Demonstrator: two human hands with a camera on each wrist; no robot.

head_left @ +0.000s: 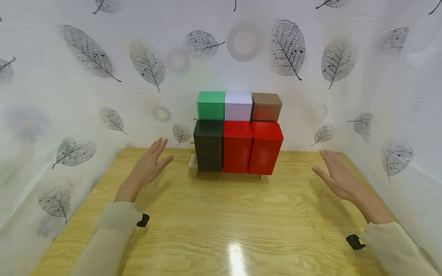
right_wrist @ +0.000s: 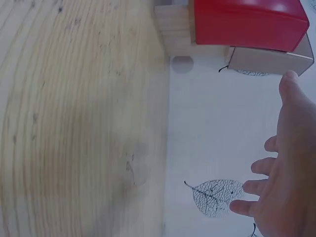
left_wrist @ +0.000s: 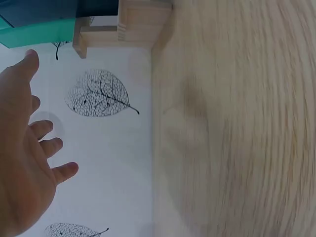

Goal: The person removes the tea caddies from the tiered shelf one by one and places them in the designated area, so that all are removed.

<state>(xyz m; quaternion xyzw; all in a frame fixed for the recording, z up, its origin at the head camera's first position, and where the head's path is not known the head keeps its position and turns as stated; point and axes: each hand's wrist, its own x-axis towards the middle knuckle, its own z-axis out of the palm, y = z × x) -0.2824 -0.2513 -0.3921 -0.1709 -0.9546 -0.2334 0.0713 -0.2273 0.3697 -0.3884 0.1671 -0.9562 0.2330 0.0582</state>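
Note:
Two rows of boxes stand on a wooden rack [head_left: 192, 163] at the back of the table. In the front row are a black box [head_left: 208, 147], a red box [head_left: 237, 147] and another red box [head_left: 265, 149]. Behind and higher sit a green box [head_left: 211, 107], a white box [head_left: 238, 107] and a brown box [head_left: 266, 107]. My left hand [head_left: 148, 165] is held above the table to the left of the boxes, fingers extended, holding nothing. On the right, my right hand [head_left: 338, 176] is likewise extended and holds nothing, apart from the boxes.
The wood-grain table [head_left: 214, 218] runs back to a white curtain [head_left: 138, 99] printed with leaves, which also hangs along both sides. A black wrist device [head_left: 143, 220] shows at the left sleeve, and a similar device [head_left: 355, 242] at the right.

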